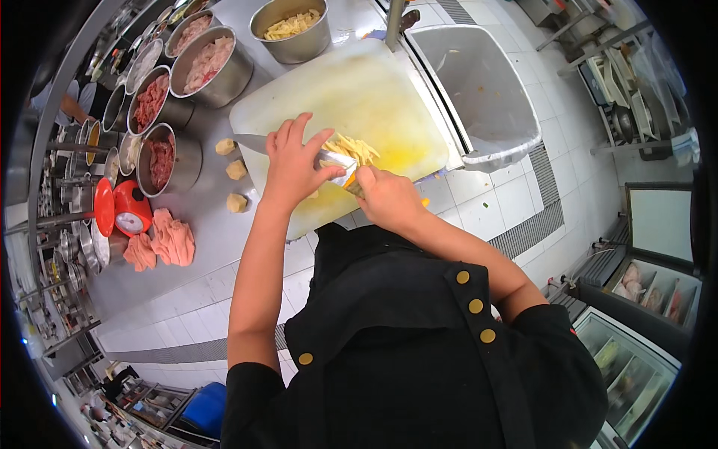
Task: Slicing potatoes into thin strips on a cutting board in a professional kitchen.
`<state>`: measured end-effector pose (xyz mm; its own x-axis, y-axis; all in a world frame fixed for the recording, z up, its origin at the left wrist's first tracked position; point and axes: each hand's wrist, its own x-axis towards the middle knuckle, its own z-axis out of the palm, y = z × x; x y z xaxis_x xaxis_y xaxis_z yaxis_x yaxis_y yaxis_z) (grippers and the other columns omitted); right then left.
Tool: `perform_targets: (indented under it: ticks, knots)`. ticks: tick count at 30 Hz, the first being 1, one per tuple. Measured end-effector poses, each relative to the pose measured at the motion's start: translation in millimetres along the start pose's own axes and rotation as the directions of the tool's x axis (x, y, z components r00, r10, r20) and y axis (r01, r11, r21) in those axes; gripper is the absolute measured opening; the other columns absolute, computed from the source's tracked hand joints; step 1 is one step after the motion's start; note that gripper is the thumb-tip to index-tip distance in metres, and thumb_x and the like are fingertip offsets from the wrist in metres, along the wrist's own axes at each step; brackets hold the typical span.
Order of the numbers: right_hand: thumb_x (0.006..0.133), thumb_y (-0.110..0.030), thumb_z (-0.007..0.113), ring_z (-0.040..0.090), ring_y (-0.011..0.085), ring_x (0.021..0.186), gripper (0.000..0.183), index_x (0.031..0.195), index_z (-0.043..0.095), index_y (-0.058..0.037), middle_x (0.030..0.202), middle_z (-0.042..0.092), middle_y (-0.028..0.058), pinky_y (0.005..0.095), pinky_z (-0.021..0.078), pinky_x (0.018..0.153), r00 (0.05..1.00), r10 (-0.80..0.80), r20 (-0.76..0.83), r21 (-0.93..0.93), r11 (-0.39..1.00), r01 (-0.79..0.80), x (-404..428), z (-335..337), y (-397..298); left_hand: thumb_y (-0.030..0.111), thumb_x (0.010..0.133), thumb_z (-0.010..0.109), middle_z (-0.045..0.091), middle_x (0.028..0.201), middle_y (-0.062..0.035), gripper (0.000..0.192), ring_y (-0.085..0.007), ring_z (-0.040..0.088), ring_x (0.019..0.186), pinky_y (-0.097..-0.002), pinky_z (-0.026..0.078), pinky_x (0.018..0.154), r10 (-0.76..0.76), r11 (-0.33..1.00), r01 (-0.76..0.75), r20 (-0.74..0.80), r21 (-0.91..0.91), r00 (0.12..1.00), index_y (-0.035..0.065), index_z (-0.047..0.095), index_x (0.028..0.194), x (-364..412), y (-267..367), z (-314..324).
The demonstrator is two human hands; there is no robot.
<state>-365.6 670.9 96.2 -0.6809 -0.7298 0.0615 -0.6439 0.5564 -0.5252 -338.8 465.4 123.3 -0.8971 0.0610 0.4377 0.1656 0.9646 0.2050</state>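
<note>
My right hand (391, 197) is closed around the handle of a kitchen knife (251, 142), which has a yellow-orange band near the blade. The blade lies across the white plastic cutting board (336, 90) and points left. My left hand (297, 163) is over the blade with its fingers spread; its thumb is at the blade face near the handle, and the palm hides the middle of the blade. Cut pale-yellow strips (353, 148), which look like potato, are heaped just beyond the blade. Peeled, potato-like pieces (236, 170) sit in a row on the steel table left of the board.
Steel pots of raw meat (210, 64) line the table's left side. A steel pot of pale strips (291, 25) stands behind the board. A lined grey bin (477, 95) adjoins the board's right. Pink cloths (173, 238) lie by a red scale (133, 207). Another person's arm (73, 106) shows far left.
</note>
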Motion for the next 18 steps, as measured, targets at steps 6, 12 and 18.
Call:
perform_targets:
  ticks: [6,12,18]
  knots:
    - [0.079,-0.012,0.072,0.067,0.0357,0.081,0.038,0.108,0.048,-0.003,0.085,0.066,0.0203,0.0411,0.0523,0.069,0.995,0.093,0.026,0.172,0.98,-0.097,6.2,-14.9,18.0,0.032,0.077,0.077,0.06,0.118,-0.01,0.039,-0.0297,0.053,0.11,-0.046,0.038,0.095,-0.054,0.998,0.056,-0.222,0.002,0.974,0.0095,0.068,0.107,52.8,-17.2,19.8]
    - [0.08,-0.013,0.071,0.066,0.0256,0.074,0.04,0.112,0.05,-0.0017,0.086,0.068,0.0175,0.0347,0.0516,0.071,0.929,0.371,-0.007,0.539,0.784,-0.309,5.9,-40.4,47.0,0.021,0.086,0.07,0.067,0.091,-0.0135,0.019,-0.0317,0.064,0.089,-0.0398,0.052,0.074,-0.27,0.95,0.265,-0.006,-0.163,0.963,0.0024,0.069,0.088,-21.5,6.7,38.6]
    - [0.081,-0.013,0.071,0.062,0.0182,0.069,0.04,0.112,0.05,0.0,0.083,0.067,0.0143,0.0312,0.05,0.067,0.917,0.397,0.04,0.638,0.696,-0.329,-0.1,-21.7,57.1,0.028,0.081,0.074,0.067,0.092,-0.0116,0.027,-0.0306,0.064,0.087,-0.04,0.052,0.075,-0.474,0.876,0.479,0.087,-0.051,0.876,0.0032,0.069,0.092,-60.1,48.6,69.8]
